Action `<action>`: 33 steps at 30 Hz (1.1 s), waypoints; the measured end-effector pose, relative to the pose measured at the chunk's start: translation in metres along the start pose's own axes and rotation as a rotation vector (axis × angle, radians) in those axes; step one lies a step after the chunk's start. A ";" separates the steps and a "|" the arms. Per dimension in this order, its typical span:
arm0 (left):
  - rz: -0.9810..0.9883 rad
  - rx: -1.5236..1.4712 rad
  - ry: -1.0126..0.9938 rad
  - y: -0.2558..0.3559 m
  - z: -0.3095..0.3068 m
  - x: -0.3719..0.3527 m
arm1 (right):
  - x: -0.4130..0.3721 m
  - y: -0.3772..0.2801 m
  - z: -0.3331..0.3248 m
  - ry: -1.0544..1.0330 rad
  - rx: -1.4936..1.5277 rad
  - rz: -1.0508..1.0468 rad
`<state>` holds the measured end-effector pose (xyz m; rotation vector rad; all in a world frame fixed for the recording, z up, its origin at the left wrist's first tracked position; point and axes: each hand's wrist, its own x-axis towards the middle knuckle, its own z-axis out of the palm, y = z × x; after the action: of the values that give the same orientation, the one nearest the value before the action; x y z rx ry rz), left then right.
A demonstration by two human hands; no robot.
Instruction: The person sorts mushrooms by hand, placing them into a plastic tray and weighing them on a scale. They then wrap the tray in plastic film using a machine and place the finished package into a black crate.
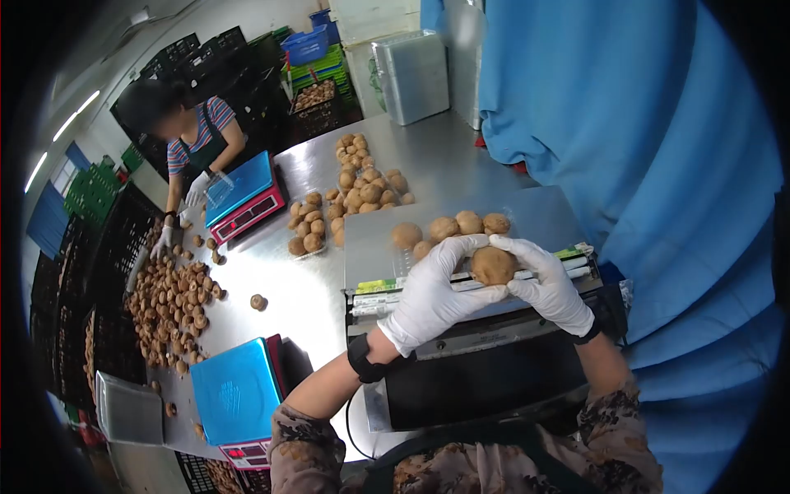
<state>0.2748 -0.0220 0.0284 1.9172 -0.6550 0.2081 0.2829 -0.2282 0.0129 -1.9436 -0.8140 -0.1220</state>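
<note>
Between my two white-gloved hands is a round brown mushroom (494,266), held above the wrapping machine (469,329). My left hand (440,288) curls round its left side, and my right hand (547,284) closes on its right side, with the fingertips of both hands near each other at its top and bottom. Just beyond my hands, several more mushrooms (444,228) lie in a row on the machine's grey top plate (527,206). Film rolls (377,305) run across the machine under my hands.
A blue-topped scale (236,391) stands at the lower left, another scale (241,192) farther back. A mushroom pile (169,309) covers the table's left part; packed mushrooms (366,193) lie mid-table. A co-worker (197,140) reaches over the far left. Blue curtain (592,99) hangs right.
</note>
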 end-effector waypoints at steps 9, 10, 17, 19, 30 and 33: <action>-0.394 -0.754 0.046 0.023 0.002 -0.077 | -0.024 -0.024 0.036 0.004 -0.020 -0.125; -0.380 -0.696 0.129 0.020 0.004 -0.094 | -0.028 -0.030 0.045 -0.050 0.056 -0.101; -0.611 -0.450 0.711 0.060 -0.073 -0.233 | -0.030 -0.055 0.085 -0.330 0.150 -0.107; -0.690 -0.306 1.018 0.066 -0.104 -0.291 | -0.030 -0.059 0.091 -0.354 0.150 -0.083; -0.864 -0.226 2.003 -0.050 -0.279 -0.706 | -0.016 -0.123 0.151 -0.353 -0.127 0.142; -0.912 0.187 2.516 -0.072 -0.345 -0.709 | -0.011 -0.135 0.171 -0.336 -0.178 0.235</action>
<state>-0.2281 0.5527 -0.1820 0.5945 1.7883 1.5496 0.1525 -0.0535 0.0241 -2.2488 -0.8031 0.2890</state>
